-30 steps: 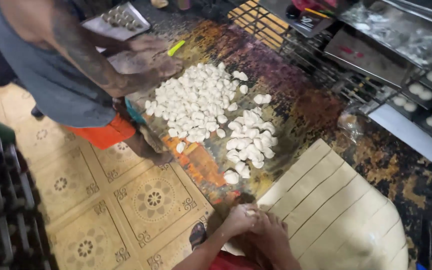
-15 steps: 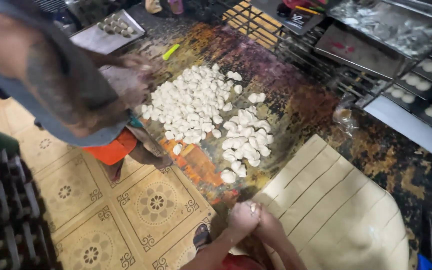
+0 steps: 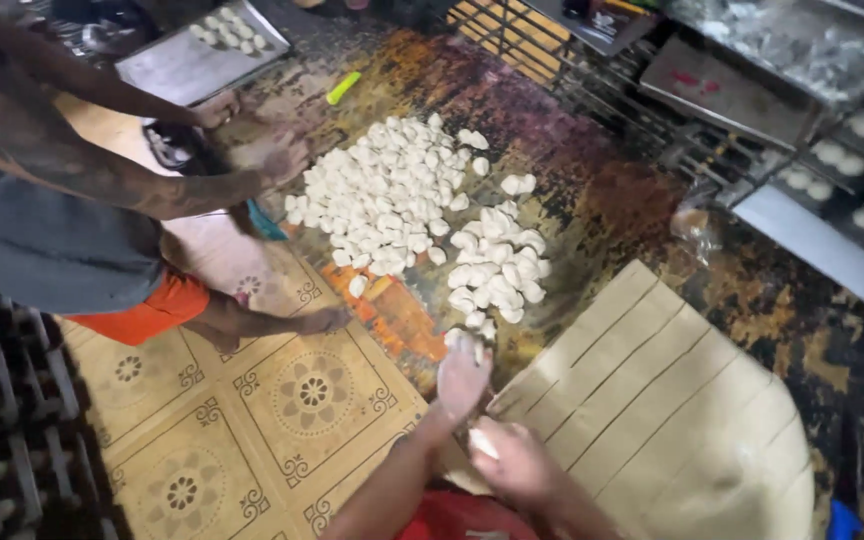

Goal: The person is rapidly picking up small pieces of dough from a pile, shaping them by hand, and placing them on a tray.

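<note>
From my head view, my left hand (image 3: 462, 378) is stretched out flat and open over the near edge of the worktable (image 3: 592, 190), its fingertips right at the nearest few pieces of the dough pile (image 3: 422, 215). It grips nothing that I can see. My right hand (image 3: 514, 462) sits just nearer to me and slightly to the right, curled closed around a small pale dough lump (image 3: 483, 442) that shows at the left of the fist.

Just to the right of both hands lies a broad dough sheet (image 3: 652, 410), cut into long parallel strips that run from near left towards far right. My right hand is at its near left corner, touching or just over the edge; I cannot tell which.

The pile of small white dough pieces spreads across the middle of the dark, stained worktable, in a large far cluster and a smaller cluster closer to my left hand.

On the far left another person (image 3: 62, 230) in a grey shirt and orange shorts leans over the table, with one hand (image 3: 282, 160) beside the far left edge of the pile and the other on the near corner of a metal tray (image 3: 177, 65) that holds a few dough pieces. A small yellow-green tool (image 3: 343, 87) lies on the table just right of that tray. Racks of trays (image 3: 752, 90) stand along the far right. The patterned floor tiles (image 3: 282, 410) show near left.
</note>
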